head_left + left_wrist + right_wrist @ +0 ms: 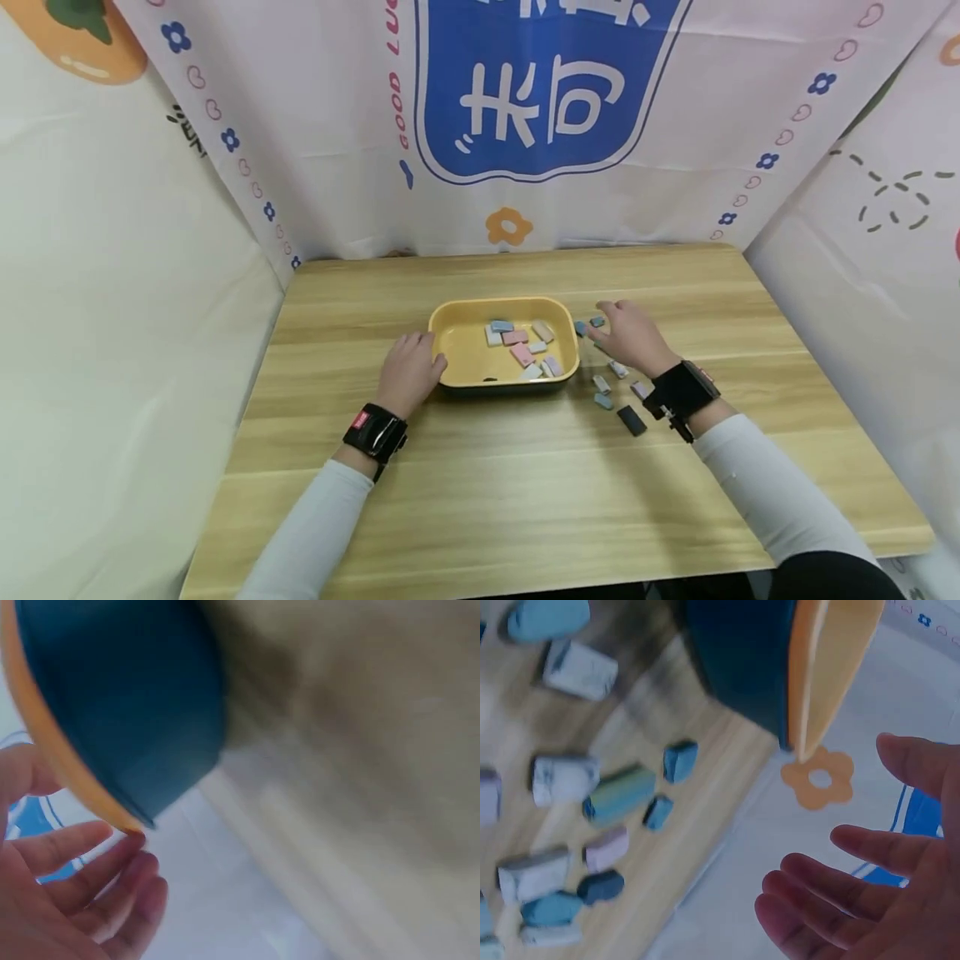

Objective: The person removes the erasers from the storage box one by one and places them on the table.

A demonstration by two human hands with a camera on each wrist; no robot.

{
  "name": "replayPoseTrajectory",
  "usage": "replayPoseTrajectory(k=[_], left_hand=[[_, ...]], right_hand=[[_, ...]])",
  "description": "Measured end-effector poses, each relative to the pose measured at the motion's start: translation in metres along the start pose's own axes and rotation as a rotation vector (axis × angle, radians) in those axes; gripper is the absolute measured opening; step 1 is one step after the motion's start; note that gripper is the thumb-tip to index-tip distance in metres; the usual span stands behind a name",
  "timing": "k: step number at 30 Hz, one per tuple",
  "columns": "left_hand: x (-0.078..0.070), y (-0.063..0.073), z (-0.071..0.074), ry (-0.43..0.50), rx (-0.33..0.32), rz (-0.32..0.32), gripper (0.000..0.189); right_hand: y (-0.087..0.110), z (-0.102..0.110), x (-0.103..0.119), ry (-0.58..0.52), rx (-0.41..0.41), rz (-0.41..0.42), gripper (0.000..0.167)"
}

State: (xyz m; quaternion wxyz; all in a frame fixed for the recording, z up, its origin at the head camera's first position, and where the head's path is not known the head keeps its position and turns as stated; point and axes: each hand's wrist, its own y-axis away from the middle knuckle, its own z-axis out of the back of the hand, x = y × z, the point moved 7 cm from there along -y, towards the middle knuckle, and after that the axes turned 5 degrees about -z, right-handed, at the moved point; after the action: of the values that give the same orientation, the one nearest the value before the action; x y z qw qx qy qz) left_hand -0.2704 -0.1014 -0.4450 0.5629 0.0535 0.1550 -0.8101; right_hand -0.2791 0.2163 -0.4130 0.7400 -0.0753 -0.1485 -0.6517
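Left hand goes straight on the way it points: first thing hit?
The tray. The left hand is at its left rim, thumb over the edge, so there's little or no free run. Depth is unclear: it might push the wall or slide along the rim.

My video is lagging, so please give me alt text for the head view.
A right hand hovers over loose blocks on a wooden table, while the left hand touches the left end of a yellow-lined tray holding pastel blocks. A printed cloth hangs behind.
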Motion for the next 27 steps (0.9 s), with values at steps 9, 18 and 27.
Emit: replayPoseTrajectory(k=[9, 18, 27], left_hand=[[-0.078, -0.052, -0.004, -0.054, 0.181, -0.209, 0.041], [-0.135, -0.077, -0.074, -0.094, 0.435, -0.504, 0.022], [-0.156, -0.082, -0.094, -0.164, 0.395, -0.593, 0.015]], right_hand=[[0.01, -0.038, 0.011, -0.06, 0.035, 0.04, 0.061], [0.006, -0.049, 0.027, -0.107, -0.123, 0.068, 0.039], [0.013, -0.047, 0.021, -0.171, -0.24, 0.019, 0.013]])
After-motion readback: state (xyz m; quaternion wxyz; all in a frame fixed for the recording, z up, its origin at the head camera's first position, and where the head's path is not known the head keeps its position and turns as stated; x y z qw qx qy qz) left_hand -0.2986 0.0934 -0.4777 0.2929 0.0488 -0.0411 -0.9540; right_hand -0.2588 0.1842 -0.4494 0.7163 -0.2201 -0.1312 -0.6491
